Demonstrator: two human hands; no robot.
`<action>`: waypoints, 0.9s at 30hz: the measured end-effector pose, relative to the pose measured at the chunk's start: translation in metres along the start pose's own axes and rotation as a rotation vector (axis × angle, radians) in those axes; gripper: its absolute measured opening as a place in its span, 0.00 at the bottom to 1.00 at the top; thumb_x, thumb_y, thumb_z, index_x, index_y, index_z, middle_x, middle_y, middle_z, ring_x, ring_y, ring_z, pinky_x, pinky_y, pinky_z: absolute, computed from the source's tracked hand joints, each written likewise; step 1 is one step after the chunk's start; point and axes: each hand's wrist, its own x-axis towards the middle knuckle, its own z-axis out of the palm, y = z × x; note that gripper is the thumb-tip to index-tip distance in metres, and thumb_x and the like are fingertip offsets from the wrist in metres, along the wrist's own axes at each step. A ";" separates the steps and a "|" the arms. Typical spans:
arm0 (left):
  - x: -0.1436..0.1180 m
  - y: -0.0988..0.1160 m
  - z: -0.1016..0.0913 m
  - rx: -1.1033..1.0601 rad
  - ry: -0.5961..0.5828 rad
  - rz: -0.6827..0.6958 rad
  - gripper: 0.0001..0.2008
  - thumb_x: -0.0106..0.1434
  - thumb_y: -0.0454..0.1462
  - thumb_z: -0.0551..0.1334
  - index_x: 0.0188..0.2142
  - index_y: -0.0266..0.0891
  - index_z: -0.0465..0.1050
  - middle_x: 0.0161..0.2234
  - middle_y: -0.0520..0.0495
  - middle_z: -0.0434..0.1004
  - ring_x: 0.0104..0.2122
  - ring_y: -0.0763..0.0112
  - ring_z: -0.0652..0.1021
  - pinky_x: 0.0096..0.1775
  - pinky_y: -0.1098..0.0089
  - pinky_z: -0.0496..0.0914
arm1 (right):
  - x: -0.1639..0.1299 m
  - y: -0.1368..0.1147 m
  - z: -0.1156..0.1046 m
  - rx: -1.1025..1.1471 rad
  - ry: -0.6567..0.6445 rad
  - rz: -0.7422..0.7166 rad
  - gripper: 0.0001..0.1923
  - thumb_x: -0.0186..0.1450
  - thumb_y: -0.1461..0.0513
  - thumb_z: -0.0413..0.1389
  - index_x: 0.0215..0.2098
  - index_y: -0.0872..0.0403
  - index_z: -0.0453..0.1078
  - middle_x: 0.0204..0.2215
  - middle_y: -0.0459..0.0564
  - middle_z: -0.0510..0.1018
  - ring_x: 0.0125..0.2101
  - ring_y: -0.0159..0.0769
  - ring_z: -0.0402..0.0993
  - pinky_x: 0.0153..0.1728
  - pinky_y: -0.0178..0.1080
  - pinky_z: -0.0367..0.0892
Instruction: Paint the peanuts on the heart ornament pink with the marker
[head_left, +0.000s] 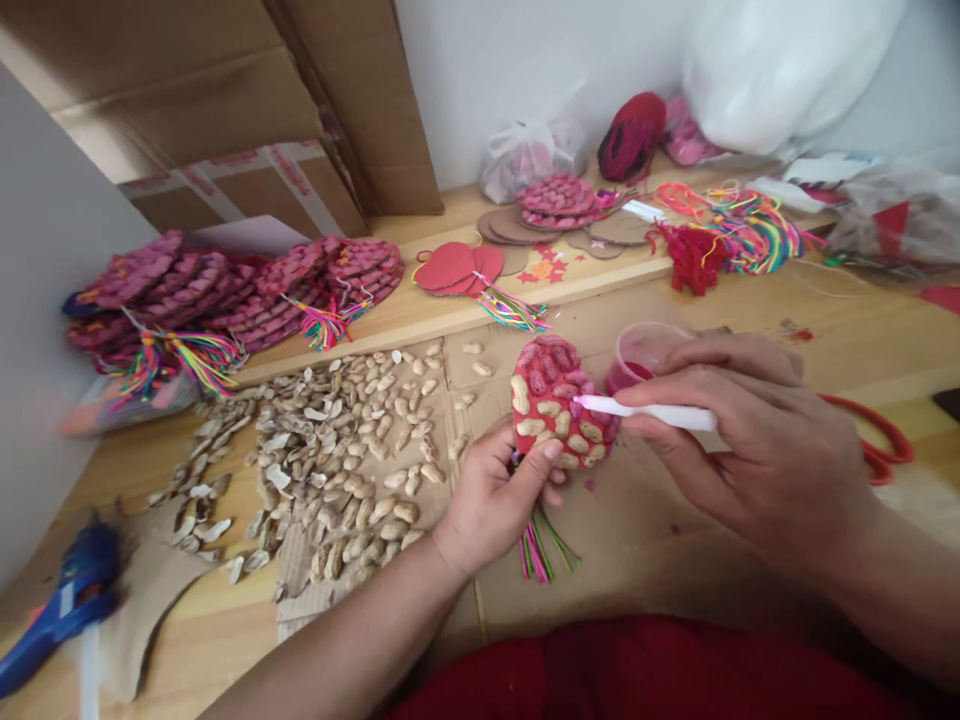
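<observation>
My left hand (502,490) grips the lower left edge of a red disc (551,415) covered with peanut shells, the thumb lying on its front. Shells on the disc's upper and right parts are pink, while those at the lower left keep their plain tan colour. Green and pink tassel strands (544,548) hang below it. A white paintbrush with a pink tip (667,412) is pinched in my right hand (757,450), its tip touching a shell at the disc's right side. Behind that hand stands a clear cup of pink paint (637,352), partly covered by the fingers.
Peanut shells (360,450) spread over cardboard on the left. A blue glue gun (75,590) lies at the lower left. Stacked pink shell discs (172,290), plain red discs (457,268) and colourful tassels (765,228) line the back. Red scissor handles (889,440) lie right.
</observation>
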 end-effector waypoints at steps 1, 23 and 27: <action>0.000 0.000 0.000 0.003 -0.002 0.001 0.19 0.67 0.51 0.66 0.34 0.36 0.74 0.28 0.50 0.77 0.21 0.77 0.76 0.24 0.76 0.70 | 0.000 -0.001 0.001 -0.001 0.007 0.004 0.07 0.66 0.59 0.62 0.43 0.46 0.74 0.36 0.46 0.85 0.45 0.45 0.79 0.49 0.48 0.71; 0.001 0.000 0.000 -0.017 -0.033 0.007 0.20 0.67 0.52 0.64 0.35 0.36 0.71 0.28 0.51 0.76 0.19 0.79 0.76 0.23 0.78 0.69 | -0.004 0.004 0.001 0.101 0.145 0.143 0.08 0.64 0.60 0.64 0.42 0.46 0.75 0.36 0.48 0.83 0.40 0.42 0.81 0.41 0.46 0.74; 0.002 0.003 0.000 -0.001 -0.037 0.012 0.19 0.67 0.51 0.64 0.34 0.36 0.71 0.28 0.51 0.76 0.20 0.79 0.76 0.23 0.78 0.70 | -0.004 0.004 0.003 0.117 0.128 0.132 0.07 0.65 0.59 0.64 0.42 0.46 0.75 0.35 0.47 0.83 0.41 0.40 0.80 0.45 0.45 0.74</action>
